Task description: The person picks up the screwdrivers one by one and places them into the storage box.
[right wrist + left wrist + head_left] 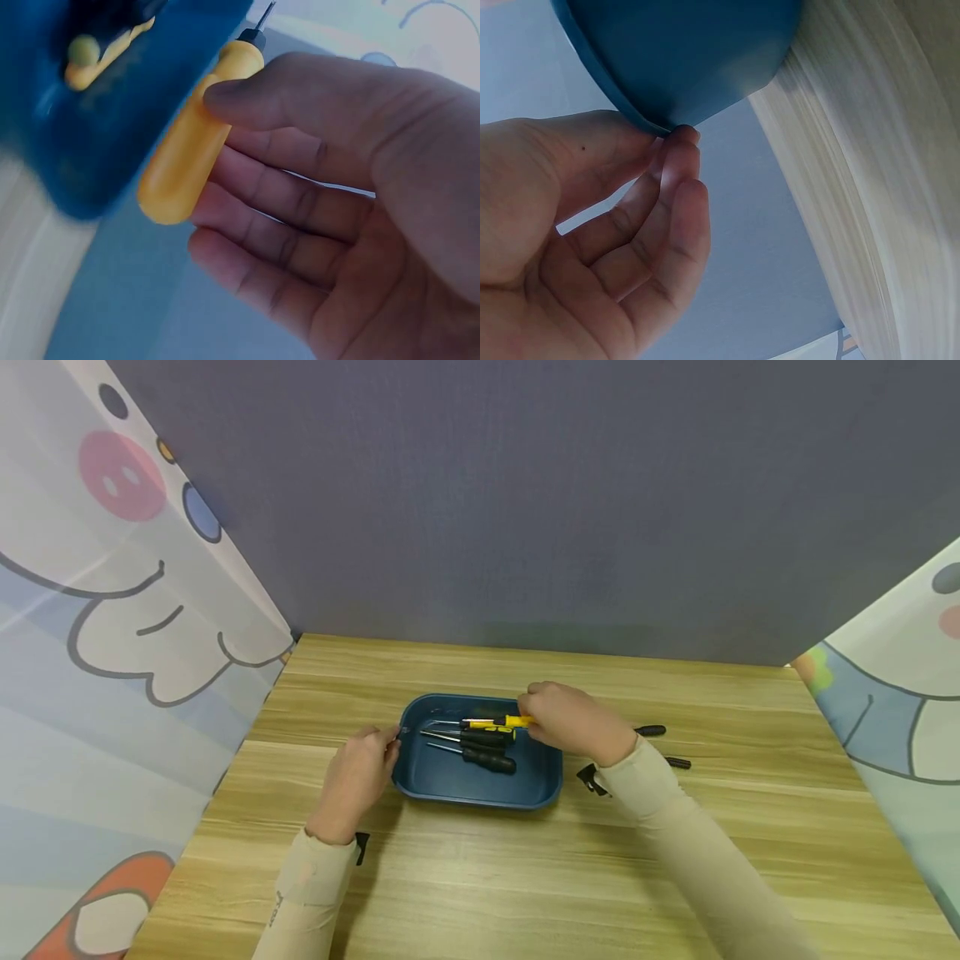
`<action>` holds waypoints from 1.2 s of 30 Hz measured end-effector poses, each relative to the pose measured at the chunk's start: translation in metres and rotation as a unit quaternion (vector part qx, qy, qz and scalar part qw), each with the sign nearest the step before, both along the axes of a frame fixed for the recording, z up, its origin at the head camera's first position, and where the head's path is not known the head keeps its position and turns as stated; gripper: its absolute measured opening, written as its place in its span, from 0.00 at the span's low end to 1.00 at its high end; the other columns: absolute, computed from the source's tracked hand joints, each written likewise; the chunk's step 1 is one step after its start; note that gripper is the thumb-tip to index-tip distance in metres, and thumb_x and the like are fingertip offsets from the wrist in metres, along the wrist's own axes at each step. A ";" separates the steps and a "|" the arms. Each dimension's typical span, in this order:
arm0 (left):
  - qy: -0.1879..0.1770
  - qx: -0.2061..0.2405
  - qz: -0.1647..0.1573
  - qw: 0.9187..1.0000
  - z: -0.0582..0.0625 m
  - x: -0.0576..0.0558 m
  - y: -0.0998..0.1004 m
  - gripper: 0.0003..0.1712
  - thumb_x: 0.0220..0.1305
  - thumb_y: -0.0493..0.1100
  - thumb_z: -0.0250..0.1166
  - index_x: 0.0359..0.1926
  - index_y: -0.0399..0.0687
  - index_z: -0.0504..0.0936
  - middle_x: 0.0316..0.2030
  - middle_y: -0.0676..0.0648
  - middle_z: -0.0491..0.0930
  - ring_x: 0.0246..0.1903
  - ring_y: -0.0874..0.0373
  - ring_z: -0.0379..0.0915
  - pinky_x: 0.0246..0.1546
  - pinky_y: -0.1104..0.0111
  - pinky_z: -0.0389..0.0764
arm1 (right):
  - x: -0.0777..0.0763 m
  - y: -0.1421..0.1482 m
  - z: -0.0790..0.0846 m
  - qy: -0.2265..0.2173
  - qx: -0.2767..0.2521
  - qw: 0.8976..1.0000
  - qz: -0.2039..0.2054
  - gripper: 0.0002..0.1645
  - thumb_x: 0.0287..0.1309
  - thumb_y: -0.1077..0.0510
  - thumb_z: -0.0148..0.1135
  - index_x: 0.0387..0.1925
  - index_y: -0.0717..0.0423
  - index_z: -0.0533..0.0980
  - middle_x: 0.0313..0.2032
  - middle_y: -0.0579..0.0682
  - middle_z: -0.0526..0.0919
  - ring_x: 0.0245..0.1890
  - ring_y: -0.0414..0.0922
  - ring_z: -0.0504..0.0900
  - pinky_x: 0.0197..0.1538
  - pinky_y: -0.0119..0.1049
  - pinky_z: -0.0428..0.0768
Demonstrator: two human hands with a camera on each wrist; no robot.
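Note:
A blue tray point(465, 798) stands on the wooden table, with several screwdrivers lying in it. Among them are a black-handled screwdriver point(490, 761) and a black-and-yellow one point(510, 734). My left hand point(358, 777) pinches the tray's left rim between thumb and fingertips, as the left wrist view shows up close. Over the tray's right part, my right hand point(573, 718) holds a screwdriver with a yellow handle point(199, 142), thumb on one side and fingers on the other. Its thin metal shaft points left in the head view, above the other tools.
Right of the tray, two black handles point(651, 730) stick out from behind the right forearm, their other ends hidden. A grey panel point(525, 510) rises behind the wooden table point(465, 893). Printed cartoon curtains point(90, 710) hang at both sides.

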State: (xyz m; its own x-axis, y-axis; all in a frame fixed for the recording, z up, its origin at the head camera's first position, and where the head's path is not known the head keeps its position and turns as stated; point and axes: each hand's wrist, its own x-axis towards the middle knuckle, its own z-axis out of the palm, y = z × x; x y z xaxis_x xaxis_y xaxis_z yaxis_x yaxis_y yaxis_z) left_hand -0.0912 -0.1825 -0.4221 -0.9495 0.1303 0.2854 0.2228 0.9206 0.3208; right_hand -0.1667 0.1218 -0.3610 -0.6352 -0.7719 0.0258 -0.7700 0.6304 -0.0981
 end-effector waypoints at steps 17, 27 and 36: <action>-0.005 0.004 -0.005 1.000 0.001 0.003 0.000 0.13 0.65 0.34 0.68 0.48 0.32 0.86 0.36 0.37 0.84 0.29 0.46 0.82 0.26 0.57 0.83 | -0.021 -0.069 -0.026 -0.033 0.055 0.997 -0.037 0.03 0.61 0.63 0.68 0.36 0.58 0.84 0.33 0.51 0.83 0.30 0.44 0.78 0.37 0.37 0.82; 0.000 0.005 -0.009 1.000 0.002 0.002 -0.001 0.12 0.64 0.32 0.68 0.48 0.31 0.86 0.34 0.37 0.83 0.27 0.47 0.81 0.25 0.58 0.83 | -0.020 -0.075 -0.031 -0.022 0.077 0.996 -0.043 0.04 0.63 0.60 0.68 0.38 0.56 0.85 0.34 0.49 0.85 0.32 0.44 0.82 0.37 0.36 0.84; -0.004 0.003 -0.005 1.000 0.003 0.003 -0.001 0.12 0.64 0.33 0.68 0.47 0.32 0.87 0.33 0.39 0.83 0.26 0.48 0.80 0.24 0.57 0.82 | -0.019 -0.075 -0.030 -0.030 0.081 0.995 -0.050 0.03 0.64 0.62 0.67 0.37 0.55 0.85 0.35 0.50 0.84 0.34 0.44 0.82 0.36 0.36 0.83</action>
State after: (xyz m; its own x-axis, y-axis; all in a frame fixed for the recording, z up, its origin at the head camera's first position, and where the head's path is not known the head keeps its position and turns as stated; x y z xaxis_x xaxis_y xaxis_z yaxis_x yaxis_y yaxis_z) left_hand -0.0885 -0.1833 -0.4194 -0.9503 0.1373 0.2795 0.2289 0.9165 0.3281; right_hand -0.1857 0.0466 -0.3909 -0.7062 -0.6952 -0.1342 -0.6978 0.7155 -0.0339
